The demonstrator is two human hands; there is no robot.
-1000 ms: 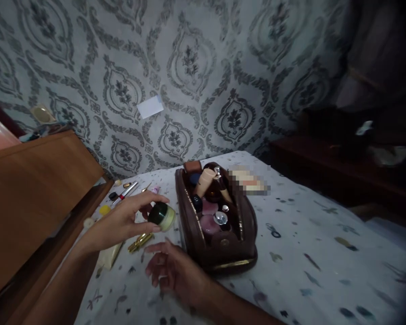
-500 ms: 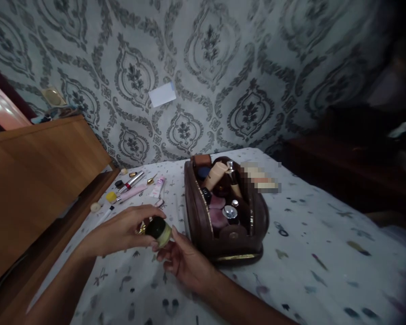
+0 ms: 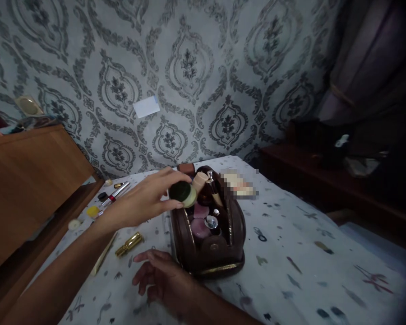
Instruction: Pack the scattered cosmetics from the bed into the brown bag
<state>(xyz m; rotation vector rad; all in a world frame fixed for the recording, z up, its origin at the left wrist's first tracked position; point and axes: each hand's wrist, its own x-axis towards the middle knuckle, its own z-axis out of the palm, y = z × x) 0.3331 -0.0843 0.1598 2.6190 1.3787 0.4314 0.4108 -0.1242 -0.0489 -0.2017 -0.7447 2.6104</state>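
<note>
Between its thumb and fingers, my left hand (image 3: pixel 149 196) grips a small round cosmetic jar (image 3: pixel 183 194) with a dark lid and pale greenish body. The jar is held over the left side of the open brown toiletry bag (image 3: pixel 208 257). Inside the bag I see a beige tube (image 3: pixel 200 182), a slim bottle with a clear cap (image 3: pixel 214 187), pink puffs (image 3: pixel 199 228) and a clear faceted cap (image 3: pixel 211 222). My right hand (image 3: pixel 165 277) is free, fingers apart, just left of the bag's front corner. A gold bottle (image 3: pixel 129 244) lies on the cloth beyond it.
On the left of the patterned cloth (image 3: pixel 280 280) lie a yellow-capped item (image 3: pixel 93 211), a silver tube (image 3: pixel 121 190), a pale round piece (image 3: pixel 75 225) and a slim pale stick (image 3: pixel 103 255). A wooden panel (image 3: pixel 37 176) borders the left. A blurred-out item (image 3: pixel 238 184) lies right of the bag.
The jar has gone from both hands to my left hand alone, which carried it up and right over the bag. My right hand let go and moved lower. The gold bottle now shows fully.
</note>
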